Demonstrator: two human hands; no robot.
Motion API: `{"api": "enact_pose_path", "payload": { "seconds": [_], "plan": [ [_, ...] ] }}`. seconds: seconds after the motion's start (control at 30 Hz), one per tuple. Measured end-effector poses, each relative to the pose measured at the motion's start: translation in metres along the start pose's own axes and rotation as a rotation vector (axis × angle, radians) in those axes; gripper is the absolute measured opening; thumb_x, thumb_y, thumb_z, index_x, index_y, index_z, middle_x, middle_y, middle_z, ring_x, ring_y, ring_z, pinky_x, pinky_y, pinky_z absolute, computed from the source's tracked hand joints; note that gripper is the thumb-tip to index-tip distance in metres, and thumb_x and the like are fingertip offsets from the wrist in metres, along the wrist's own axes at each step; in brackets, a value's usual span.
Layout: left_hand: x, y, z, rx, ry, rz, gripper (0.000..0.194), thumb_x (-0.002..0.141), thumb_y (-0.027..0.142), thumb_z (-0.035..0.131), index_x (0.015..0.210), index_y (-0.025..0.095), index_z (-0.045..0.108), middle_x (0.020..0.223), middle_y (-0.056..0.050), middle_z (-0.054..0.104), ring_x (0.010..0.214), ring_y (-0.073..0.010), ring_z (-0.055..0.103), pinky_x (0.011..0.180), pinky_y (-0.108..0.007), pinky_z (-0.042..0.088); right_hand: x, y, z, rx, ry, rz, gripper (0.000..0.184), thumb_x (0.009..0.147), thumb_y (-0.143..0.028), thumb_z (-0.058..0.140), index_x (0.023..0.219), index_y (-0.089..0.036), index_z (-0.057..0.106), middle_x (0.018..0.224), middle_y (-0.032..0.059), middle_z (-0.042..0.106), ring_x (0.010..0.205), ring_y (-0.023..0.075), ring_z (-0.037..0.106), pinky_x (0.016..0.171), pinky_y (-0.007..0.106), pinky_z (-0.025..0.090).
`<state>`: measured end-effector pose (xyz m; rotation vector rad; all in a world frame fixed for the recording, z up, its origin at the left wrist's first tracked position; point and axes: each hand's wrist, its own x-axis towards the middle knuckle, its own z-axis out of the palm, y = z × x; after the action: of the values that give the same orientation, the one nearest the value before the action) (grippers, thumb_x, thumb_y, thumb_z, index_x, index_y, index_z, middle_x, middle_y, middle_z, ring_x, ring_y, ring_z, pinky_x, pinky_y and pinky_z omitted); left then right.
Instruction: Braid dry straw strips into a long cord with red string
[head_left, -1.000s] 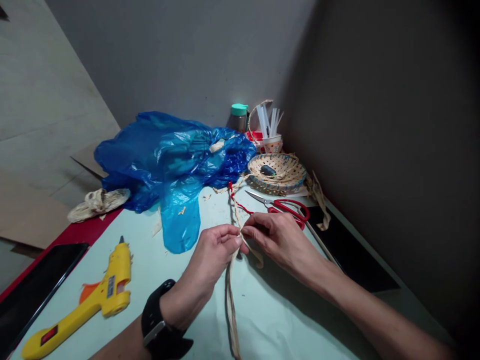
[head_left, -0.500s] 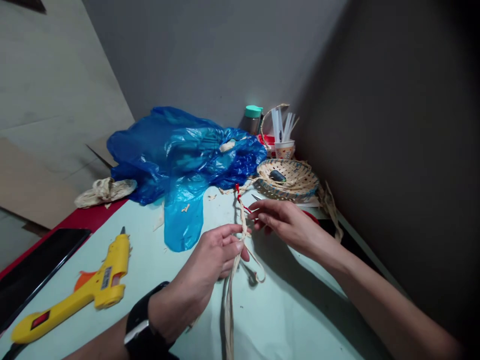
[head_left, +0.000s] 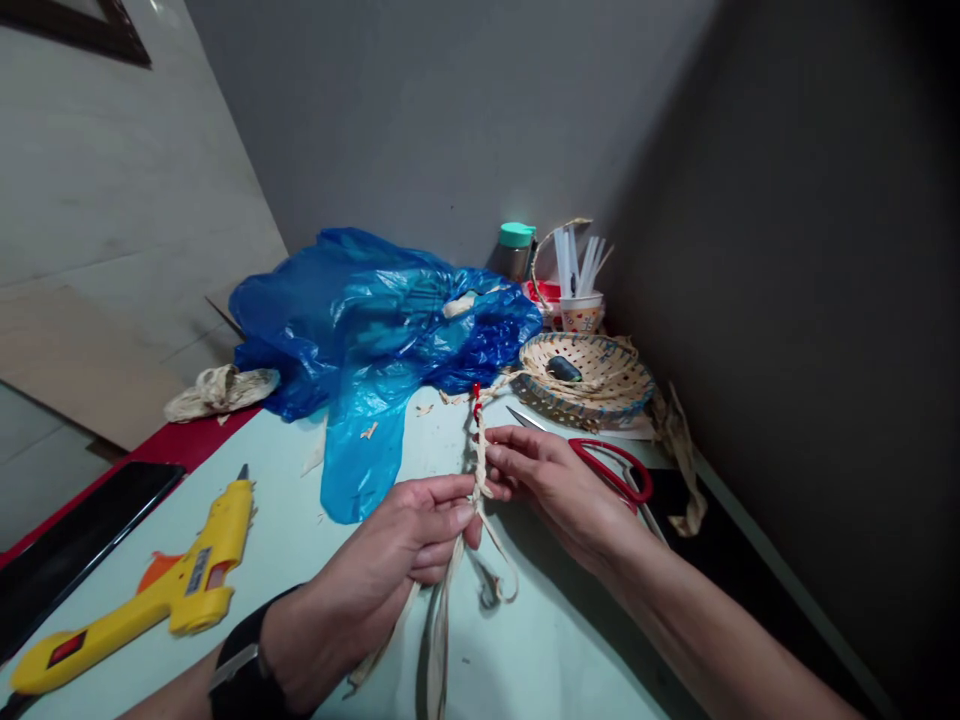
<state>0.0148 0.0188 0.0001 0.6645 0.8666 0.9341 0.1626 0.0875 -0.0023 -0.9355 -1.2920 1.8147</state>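
Observation:
A pale braided fibre cord (head_left: 481, 460) runs away from me, wrapped near its far end by a red tie (head_left: 477, 400). My left hand (head_left: 427, 525) pinches the braid low down, where loose strands (head_left: 442, 610) trail toward me and one thin strand curls to the right. With its fingertips against the upper stretch of the braid, my right hand (head_left: 540, 470) is closed on it from the right side. Red-handled scissors (head_left: 611, 465) lie just beyond my right hand, their blades partly hidden by it.
A yellow glue gun (head_left: 187, 580) lies at left, near a black flat panel (head_left: 90, 530). Behind are a crumpled blue plastic bag (head_left: 360, 300), a woven basket (head_left: 630, 385) holding a dark spool (head_left: 564, 369), a paper cup (head_left: 581, 314) of glue sticks and a green-lidded bottle (head_left: 516, 240).
My right hand has come in to touch the braid and no longer holds out the red strand end. The view has shifted slightly, showing more of the scissors.

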Motion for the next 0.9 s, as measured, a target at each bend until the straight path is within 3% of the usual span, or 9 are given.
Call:
{"api": "enact_pose_path", "payload": {
  "seconds": [0.1, 0.23, 0.3, 0.4, 0.5, 0.63, 0.7, 0.8, 0.9],
  "plan": [
    [-0.001, 0.0, -0.001, -0.002, 0.016, -0.006, 0.02, 0.081, 0.018, 0.058, 0.1, 0.014, 0.063, 0.07, 0.001, 0.049, 0.047, -0.002, 0.01, 0.043, -0.019, 0.007, 0.005, 0.004, -0.005, -0.258, 0.043, -0.08, 0.017, 0.081, -0.033, 0.056, 0.08, -0.015, 0.057, 0.064, 0.0003, 0.055, 0.055, 0.0121, 0.05, 0.051, 0.024, 0.037],
    [-0.003, -0.002, -0.001, 0.003, 0.042, -0.013, 0.018, 0.081, 0.019, 0.06, 0.098, 0.014, 0.063, 0.072, 0.0, 0.052, 0.047, -0.0017, 0.013, 0.043, -0.019, 0.008, 0.001, -0.002, -0.01, -0.818, 0.228, -0.264, 0.014, 0.085, -0.024, 0.047, 0.076, -0.018, 0.057, 0.064, 0.0014, 0.059, 0.06, 0.015, 0.054, 0.06, 0.027, 0.036],
    [-0.004, -0.002, 0.0, 0.013, 0.046, -0.006, 0.019, 0.081, 0.02, 0.06, 0.099, 0.013, 0.062, 0.072, 0.0, 0.052, 0.047, -0.0014, 0.013, 0.043, -0.02, 0.008, -0.006, -0.006, -0.01, -0.927, 0.29, -0.315, 0.01, 0.086, -0.022, 0.046, 0.082, -0.018, 0.054, 0.067, 0.001, 0.06, 0.063, 0.0153, 0.054, 0.063, 0.028, 0.036],
    [-0.004, -0.002, 0.003, 0.037, 0.056, 0.018, 0.022, 0.082, 0.023, 0.06, 0.101, 0.013, 0.06, 0.074, -0.001, 0.052, 0.047, -0.0012, 0.016, 0.044, -0.019, 0.009, -0.017, -0.008, -0.006, -0.888, 0.227, -0.227, 0.009, 0.088, -0.027, 0.046, 0.087, -0.019, 0.05, 0.071, 0.0007, 0.06, 0.063, 0.0149, 0.054, 0.061, 0.026, 0.036],
    [-0.004, -0.003, 0.006, 0.092, 0.092, 0.053, 0.024, 0.082, 0.027, 0.06, 0.102, 0.013, 0.058, 0.073, 0.0, 0.052, 0.047, -0.0014, 0.017, 0.044, -0.02, 0.01, -0.026, -0.007, -0.001, -0.802, 0.04, -0.115, 0.024, 0.092, -0.034, 0.039, 0.078, -0.019, 0.05, 0.07, 0.0018, 0.059, 0.064, 0.0142, 0.053, 0.059, 0.025, 0.036],
    [-0.005, -0.004, 0.006, 0.152, 0.111, 0.047, 0.027, 0.081, 0.033, 0.061, 0.101, 0.015, 0.057, 0.067, 0.003, 0.05, 0.044, -0.0016, 0.014, 0.043, -0.02, 0.009, -0.035, -0.011, 0.004, -0.431, -0.236, 0.053, 0.027, 0.094, -0.036, 0.034, 0.086, -0.017, 0.05, 0.072, 0.0021, 0.059, 0.057, 0.0112, 0.051, 0.055, 0.023, 0.038],
    [-0.004, -0.004, 0.005, 0.148, 0.116, 0.051, 0.029, 0.079, 0.036, 0.063, 0.1, 0.017, 0.056, 0.069, 0.002, 0.051, 0.045, -0.0017, 0.017, 0.043, -0.019, 0.01, -0.038, -0.014, 0.005, -0.41, -0.228, 0.056, 0.021, 0.092, -0.035, 0.041, 0.091, -0.017, 0.051, 0.077, 0.0017, 0.059, 0.055, 0.0093, 0.047, 0.052, 0.021, 0.035],
    [-0.004, -0.004, 0.003, 0.168, 0.143, 0.048, 0.033, 0.075, 0.037, 0.066, 0.099, 0.017, 0.056, 0.072, 0.001, 0.053, 0.045, -0.0013, 0.019, 0.043, -0.019, 0.012, -0.04, -0.016, 0.002, -0.679, -0.096, -0.115, 0.018, 0.089, -0.031, 0.047, 0.086, -0.016, 0.058, 0.076, 0.0001, 0.056, 0.063, 0.0094, 0.045, 0.056, 0.021, 0.033],
    [-0.005, -0.004, 0.005, 0.206, 0.156, 0.056, 0.034, 0.074, 0.037, 0.067, 0.097, 0.016, 0.055, 0.07, 0.002, 0.053, 0.044, -0.001, 0.018, 0.042, -0.019, 0.009, -0.039, -0.018, -0.003, -0.839, -0.079, -0.195, 0.023, 0.087, -0.031, 0.05, 0.073, -0.015, 0.059, 0.064, -0.0027, 0.049, 0.061, 0.0091, 0.042, 0.054, 0.021, 0.029]
  ]
}}
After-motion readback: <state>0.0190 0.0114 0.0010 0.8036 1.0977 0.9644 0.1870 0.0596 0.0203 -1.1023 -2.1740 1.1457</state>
